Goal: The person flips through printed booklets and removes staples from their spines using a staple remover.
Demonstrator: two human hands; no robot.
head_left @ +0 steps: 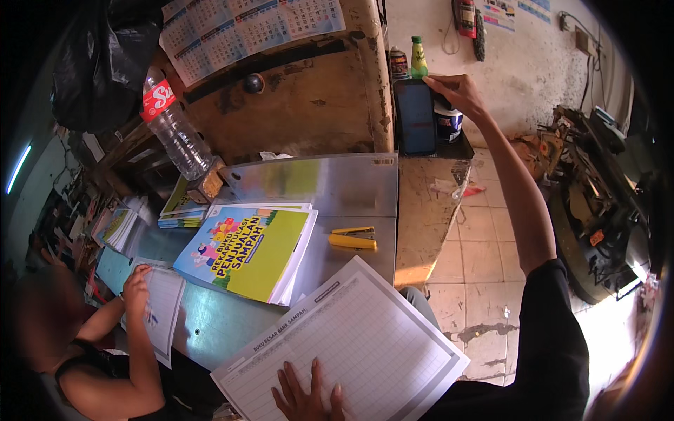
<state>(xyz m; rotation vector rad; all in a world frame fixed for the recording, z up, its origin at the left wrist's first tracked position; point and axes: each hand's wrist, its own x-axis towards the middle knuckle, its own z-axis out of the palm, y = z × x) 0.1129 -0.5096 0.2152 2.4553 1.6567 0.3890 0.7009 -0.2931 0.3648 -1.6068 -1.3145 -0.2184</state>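
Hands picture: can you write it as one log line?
left hand: flat on ruled sheet | right hand: touching upright phone | stapler: lying untouched on metal table

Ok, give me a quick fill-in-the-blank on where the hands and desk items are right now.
1. The right hand touches the top of an upright ____.
2. The left hand lies flat on a ruled ____.
3. The stapler on the metal table is ____ in colour.
4. The clear plastic bottle has a ____ label.

Missing words: phone; sheet; yellow; red
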